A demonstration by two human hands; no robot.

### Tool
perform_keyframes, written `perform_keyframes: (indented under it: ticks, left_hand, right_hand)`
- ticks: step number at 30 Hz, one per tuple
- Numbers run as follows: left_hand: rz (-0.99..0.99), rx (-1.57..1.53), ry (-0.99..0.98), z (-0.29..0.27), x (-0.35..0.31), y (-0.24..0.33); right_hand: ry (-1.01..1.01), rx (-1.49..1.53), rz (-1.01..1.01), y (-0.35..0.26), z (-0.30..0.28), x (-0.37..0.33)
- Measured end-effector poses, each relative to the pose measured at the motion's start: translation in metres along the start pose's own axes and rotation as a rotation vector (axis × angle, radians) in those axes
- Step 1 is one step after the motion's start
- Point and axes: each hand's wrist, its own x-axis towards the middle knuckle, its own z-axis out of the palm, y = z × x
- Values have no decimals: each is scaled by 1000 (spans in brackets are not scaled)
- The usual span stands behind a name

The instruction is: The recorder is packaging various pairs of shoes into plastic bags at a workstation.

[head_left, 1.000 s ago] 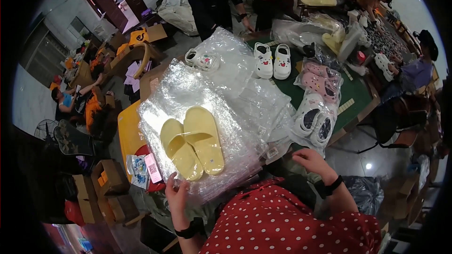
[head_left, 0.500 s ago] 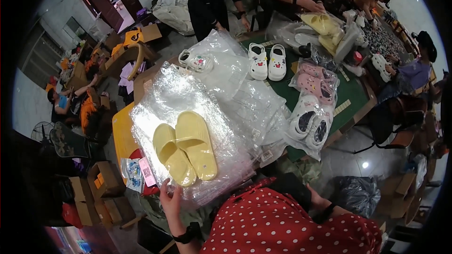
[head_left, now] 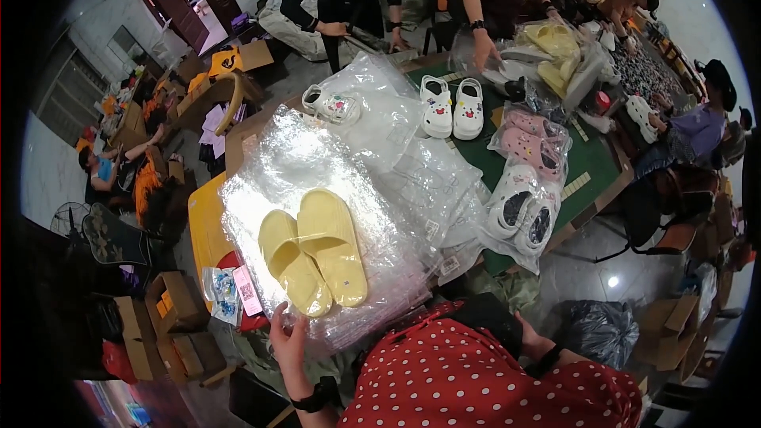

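Observation:
A pair of pale yellow slippers (head_left: 313,257) lies side by side on a thick stack of clear plastic bags (head_left: 317,150) in front of me. My left hand (head_left: 289,341) is at the stack's near edge, fingers spread and touching the plastic just below the slippers. It wears a black wristband. Of my right arm only the wrist (head_left: 541,355), with a black band, shows beside my red dotted shirt. The hand itself is hidden behind my body.
White clogs (head_left: 453,107), bagged pink clogs (head_left: 529,143) and bagged white shoes (head_left: 523,214) lie on the green table (head_left: 593,160). Two people stand across it; one's hand (head_left: 483,51) is near bagged yellow slippers (head_left: 555,47). Cardboard boxes (head_left: 174,301) stand at left.
My right hand, which rested on the bags at the right, has pulled back against my body and out of sight. My left hand stays at the stack's near edge.

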Motion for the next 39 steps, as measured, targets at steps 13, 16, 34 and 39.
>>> perform_keyframes:
  ticks: [13,16,34,39]
  left_hand:
    - [-8,37,20,-2,6,1]
    - [-19,91,29,-2,8,4]
    - [-31,-599,-115,23,-8,11]
    - [-86,-989,-493,26,-20,31]
  right_hand:
    - [271,-880,-808,-118,107,32]
    - [-96,-963,-1095,-111,232,2]
    - [-390,-1201,-756,-26,361,51]
    - [-441,-912,-497,-33,371,34]
